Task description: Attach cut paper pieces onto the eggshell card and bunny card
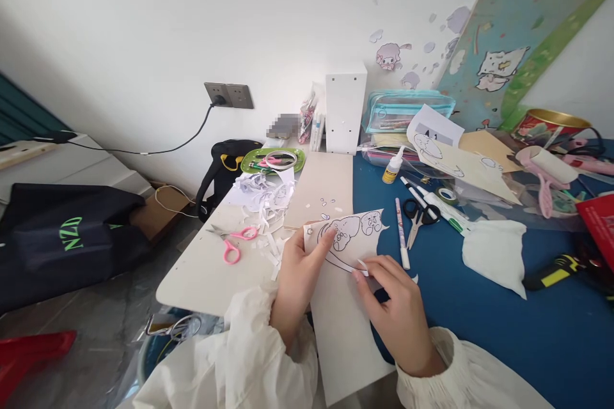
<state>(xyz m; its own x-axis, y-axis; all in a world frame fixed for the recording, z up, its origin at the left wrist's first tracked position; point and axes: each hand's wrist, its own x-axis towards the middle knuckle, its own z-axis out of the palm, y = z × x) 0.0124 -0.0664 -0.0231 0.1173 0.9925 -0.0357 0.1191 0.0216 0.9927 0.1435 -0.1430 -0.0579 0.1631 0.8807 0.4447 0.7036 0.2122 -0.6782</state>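
A white sheet of paper (357,236) with black outline drawings of round cartoon animals is held above a long pale board. My left hand (300,275) grips its left side, thumb on top and the other fingers hidden beneath. At the lower right edge, my right hand (396,297) pinches a narrow curved part of the paper between thumb and fingers. Whether that strip is partly cut free I cannot tell. Beyond the sheet, small paper cutouts (325,200) lie on the board (326,172). Black-handled scissors (418,216) and a white marker (401,233) rest to the right.
Pink-handled scissors (235,243) and paper scraps (268,204) lie on the left tabletop, near a green tray (300,161). A glue bottle (392,166), a tape roll (446,195), a white pouch-like piece (494,252) and a yellow-black tool (556,271) are on the blue mat (455,339).
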